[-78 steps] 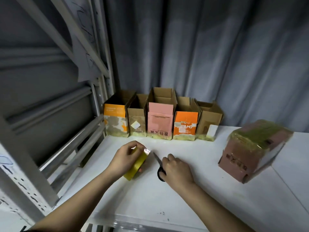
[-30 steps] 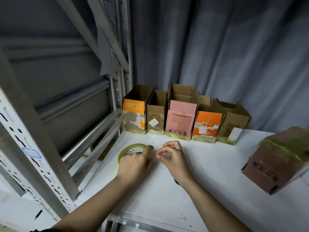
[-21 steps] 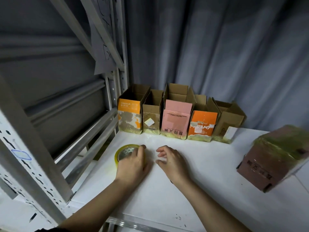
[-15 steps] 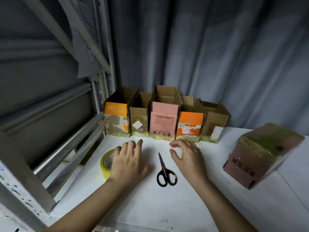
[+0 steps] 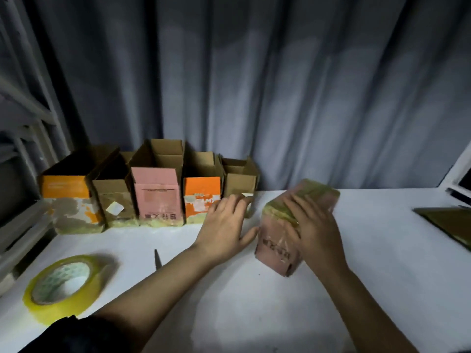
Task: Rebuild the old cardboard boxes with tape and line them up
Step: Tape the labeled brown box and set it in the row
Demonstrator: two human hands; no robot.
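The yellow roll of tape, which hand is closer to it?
Left. The left hand lies open up and right of the yellow roll of tape; the right hand rests farther right, on the pink cardboard box.

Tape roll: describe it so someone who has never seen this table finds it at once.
Start at the white table in front of the grey curtain and go to its near left corner, well in front of the row of open boxes. The tape roll lies flat there, untouched by either hand. It is the only round thing: a yellowish translucent ring with a pale core.
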